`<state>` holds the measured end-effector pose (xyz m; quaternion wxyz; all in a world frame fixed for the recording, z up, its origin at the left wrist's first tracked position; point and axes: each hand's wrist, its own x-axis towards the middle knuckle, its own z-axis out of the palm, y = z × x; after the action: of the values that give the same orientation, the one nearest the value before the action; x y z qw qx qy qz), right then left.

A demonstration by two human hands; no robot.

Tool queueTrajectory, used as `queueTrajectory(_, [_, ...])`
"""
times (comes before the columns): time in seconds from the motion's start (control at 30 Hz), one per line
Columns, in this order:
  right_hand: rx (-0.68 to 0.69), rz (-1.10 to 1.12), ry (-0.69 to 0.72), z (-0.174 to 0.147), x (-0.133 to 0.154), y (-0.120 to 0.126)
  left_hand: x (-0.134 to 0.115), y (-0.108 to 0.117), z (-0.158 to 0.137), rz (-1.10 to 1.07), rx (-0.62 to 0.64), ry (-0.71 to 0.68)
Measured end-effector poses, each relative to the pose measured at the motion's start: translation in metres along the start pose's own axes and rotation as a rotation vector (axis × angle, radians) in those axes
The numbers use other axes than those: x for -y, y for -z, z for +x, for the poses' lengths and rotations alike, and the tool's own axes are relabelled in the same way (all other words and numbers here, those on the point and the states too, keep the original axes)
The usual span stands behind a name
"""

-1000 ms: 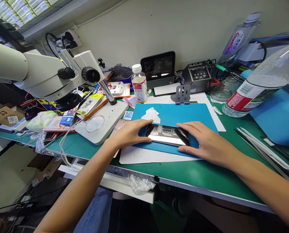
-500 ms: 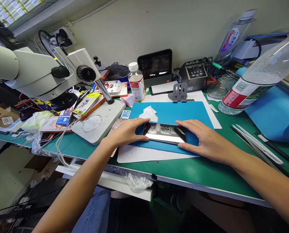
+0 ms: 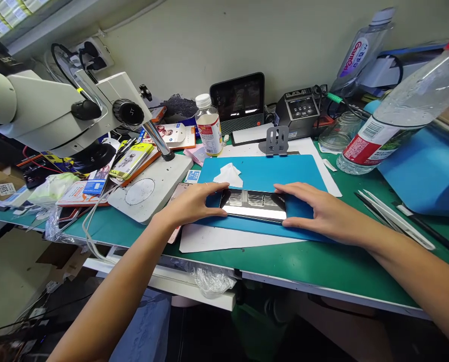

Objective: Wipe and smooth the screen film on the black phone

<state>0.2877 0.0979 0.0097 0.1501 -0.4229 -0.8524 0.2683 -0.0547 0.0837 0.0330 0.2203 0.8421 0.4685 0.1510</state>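
A smartphone [image 3: 253, 206] with a glossy dark screen, reflecting bright window-like patterns, lies lengthwise across a blue mat [image 3: 273, 168]. My left hand [image 3: 194, 205] grips its left end, thumb along the near edge and fingers at the far edge. At the other end, my right hand [image 3: 317, 213] holds it the same way, between thumb and fingertips. Just beyond the phone, a crumpled white wipe [image 3: 229, 176] rests on the mat. Under the mat is a white sheet [image 3: 228, 238]. Another, pinkish phone [image 3: 180, 191] is partly hidden behind my left hand.
A microscope [image 3: 128, 111] on a white base stands at left. Behind the mat are a drink bottle [image 3: 209, 128], a small display [image 3: 237, 98], a grey phone stand [image 3: 276, 141] and a black control box [image 3: 299, 113]. Tweezers [image 3: 398, 218] and a large water bottle [image 3: 371, 143] are at right.
The view has shifted slightly, so everything sits a little further left. Both hands keep their hold on the phone; my right thumb has moved slightly along its near corner.
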Motion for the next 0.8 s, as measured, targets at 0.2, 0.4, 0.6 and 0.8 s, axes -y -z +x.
queueTrajectory(0.2, [-0.045, 0.035, -0.011, 0.001, 0.003, -0.002, -0.002, -0.001, 0.0, 0.054, -0.008, -0.008])
queueTrajectory(0.4, [-0.033, 0.038, -0.025, 0.001, 0.007, -0.001, -0.005, -0.001, 0.001, 0.083, 0.003, -0.005])
queueTrajectory(0.6, [-0.033, 0.003, 0.018, 0.002, 0.002, -0.002, -0.007, 0.0, 0.0, 0.098, 0.011, 0.002])
queueTrajectory(0.8, [-0.05, -0.043, 0.075, 0.003, -0.004, -0.002, -0.009, 0.006, 0.0, 0.109, 0.079, 0.036])
